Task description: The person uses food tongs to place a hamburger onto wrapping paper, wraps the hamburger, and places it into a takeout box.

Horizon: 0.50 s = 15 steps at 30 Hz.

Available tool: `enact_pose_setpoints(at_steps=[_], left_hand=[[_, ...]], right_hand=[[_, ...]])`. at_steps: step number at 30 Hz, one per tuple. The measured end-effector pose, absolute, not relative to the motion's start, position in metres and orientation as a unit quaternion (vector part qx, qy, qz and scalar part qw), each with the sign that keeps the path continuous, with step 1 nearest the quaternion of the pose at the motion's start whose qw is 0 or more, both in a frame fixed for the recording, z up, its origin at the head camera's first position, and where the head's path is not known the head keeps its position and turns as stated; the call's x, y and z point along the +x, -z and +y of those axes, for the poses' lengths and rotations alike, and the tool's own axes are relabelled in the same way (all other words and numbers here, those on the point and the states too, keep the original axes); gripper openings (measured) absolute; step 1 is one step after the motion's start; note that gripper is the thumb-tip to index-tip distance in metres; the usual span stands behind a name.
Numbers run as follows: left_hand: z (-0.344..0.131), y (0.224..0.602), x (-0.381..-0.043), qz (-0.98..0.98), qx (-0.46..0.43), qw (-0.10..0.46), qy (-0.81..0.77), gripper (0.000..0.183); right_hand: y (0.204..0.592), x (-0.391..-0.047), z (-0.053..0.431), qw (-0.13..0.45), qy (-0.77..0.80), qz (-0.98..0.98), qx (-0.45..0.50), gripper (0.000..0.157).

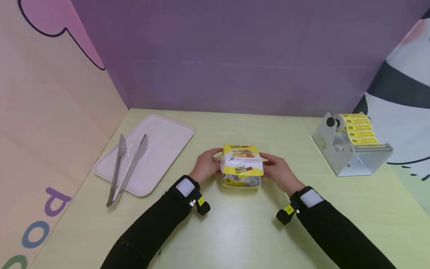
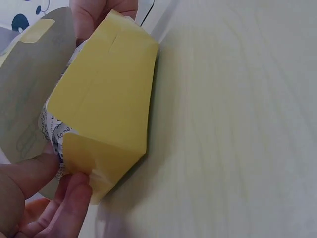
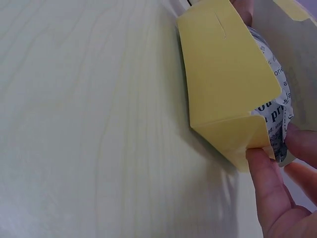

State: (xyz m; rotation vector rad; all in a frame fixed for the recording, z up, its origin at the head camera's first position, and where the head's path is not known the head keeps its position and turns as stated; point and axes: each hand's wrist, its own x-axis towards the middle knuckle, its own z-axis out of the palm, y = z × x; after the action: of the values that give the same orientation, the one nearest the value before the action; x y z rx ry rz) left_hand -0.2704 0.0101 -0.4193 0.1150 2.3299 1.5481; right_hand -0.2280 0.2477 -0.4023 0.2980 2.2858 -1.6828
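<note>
A yellow and white burger box stands on the table in front of me, its printed lid partly raised. Newsprint-patterned paper wraps a bundle inside it, showing between lid and base; what the paper covers is hidden. At the box's left side my left hand pinches the edge, thumb near the wrapper and fingers against the yellow side wall. Mirroring it, my right hand pinches the right side, one fingertip against the outer side flap.
On the left lies a pale pink tray, with metal tongs resting across its near edge. A white label dispenser holding a roll of yellow labels stands at the right. A purple wall rises behind the table.
</note>
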Motion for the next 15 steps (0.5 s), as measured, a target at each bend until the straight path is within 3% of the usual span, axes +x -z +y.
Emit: enact_pose_setpoints(at_steps=[10, 15], left_hand=[[0.0073, 0.4231, -0.2700, 0.818, 0.045, 0.191, -0.540, 0.066], [0.0068, 0.4229, -0.2669, 0.827, 0.055, 0.166, -0.535, 0.064]], right_hand=[[0.4076, -0.2267, 0.2562, 0.170, 0.602, 0.777, 0.067, 0.058], [0.4109, -0.2248, 0.2552, 0.138, 0.584, 0.798, 0.058, 0.058]])
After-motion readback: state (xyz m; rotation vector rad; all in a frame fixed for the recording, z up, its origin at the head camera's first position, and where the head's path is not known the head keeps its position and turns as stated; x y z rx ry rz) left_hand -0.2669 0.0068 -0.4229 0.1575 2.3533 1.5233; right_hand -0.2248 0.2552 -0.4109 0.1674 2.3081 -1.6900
